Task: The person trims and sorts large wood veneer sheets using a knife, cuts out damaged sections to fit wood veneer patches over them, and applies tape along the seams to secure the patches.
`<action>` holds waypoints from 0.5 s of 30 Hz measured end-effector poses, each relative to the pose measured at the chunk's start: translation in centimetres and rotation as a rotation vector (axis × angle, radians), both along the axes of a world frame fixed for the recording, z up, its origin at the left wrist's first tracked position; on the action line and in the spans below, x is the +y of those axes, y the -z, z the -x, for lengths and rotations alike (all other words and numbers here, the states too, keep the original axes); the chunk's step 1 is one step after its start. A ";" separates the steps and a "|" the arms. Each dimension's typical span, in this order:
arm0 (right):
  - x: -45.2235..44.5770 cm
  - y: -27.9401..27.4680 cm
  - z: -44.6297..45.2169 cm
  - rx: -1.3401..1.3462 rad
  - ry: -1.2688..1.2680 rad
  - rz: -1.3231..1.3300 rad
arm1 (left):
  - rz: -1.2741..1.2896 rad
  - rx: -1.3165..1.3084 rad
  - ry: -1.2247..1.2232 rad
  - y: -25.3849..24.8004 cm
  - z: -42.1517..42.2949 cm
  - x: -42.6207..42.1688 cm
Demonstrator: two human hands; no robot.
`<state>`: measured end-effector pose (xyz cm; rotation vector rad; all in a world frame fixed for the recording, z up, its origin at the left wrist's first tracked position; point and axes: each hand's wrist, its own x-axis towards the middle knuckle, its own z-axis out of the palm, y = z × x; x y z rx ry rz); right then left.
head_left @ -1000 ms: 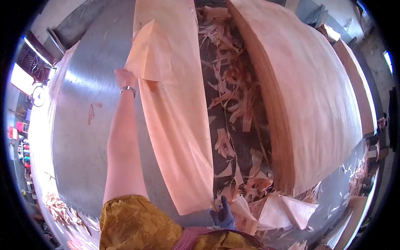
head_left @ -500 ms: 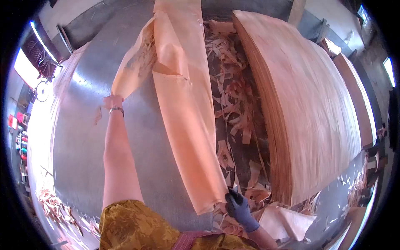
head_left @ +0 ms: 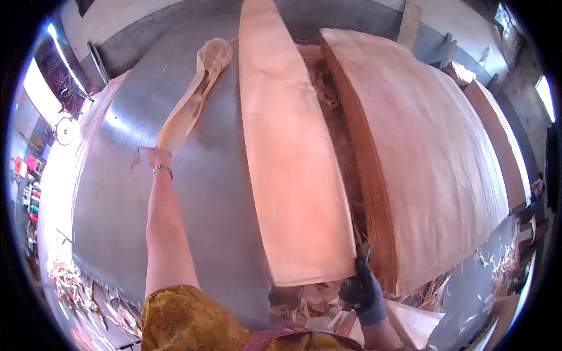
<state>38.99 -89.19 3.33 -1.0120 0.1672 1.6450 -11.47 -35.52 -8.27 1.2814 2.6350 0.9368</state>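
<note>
My left hand [head_left: 158,157], bare with a watch or bracelet at the wrist, is closed on one end of a narrow, crumpled veneer strip [head_left: 190,108] over the grey metal table [head_left: 199,222]. The strip's far end curls into a loop. A long, pale veneer sheet [head_left: 295,175] lies along the table's right side. At its near right corner is my right hand [head_left: 363,292] in a blue-grey glove with dark fingers, closed at the sheet's edge. A thin greyish piece shows at the top of that fist; I cannot make out what it is.
A thick stack of veneer sheets [head_left: 433,158] stands to the right, with another stack [head_left: 500,140] beyond it. Veneer scraps [head_left: 316,307] fill the gap and lie before me. More scraps [head_left: 70,281] litter the left floor. A bicycle [head_left: 64,130] stands at far left.
The veneer sheet has shifted right with my right hand, covering much of the scrap-filled gap. The strip in my left hand has come away from the sheet and narrowed; that hand has hardly moved.
</note>
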 end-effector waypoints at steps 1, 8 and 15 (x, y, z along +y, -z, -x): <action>-1.4 -0.2 -1.8 0.038 0.028 -0.024 | 0.094 0.114 0.055 -0.3 0.3 -1.7; -12.4 -3.7 -19.7 -0.323 0.121 -0.094 | -0.282 0.726 -0.150 -6.9 -14.9 -28.0; -22.0 -7.3 -39.2 -0.387 0.180 -0.150 | 0.512 -0.968 0.348 -0.6 -43.6 -54.1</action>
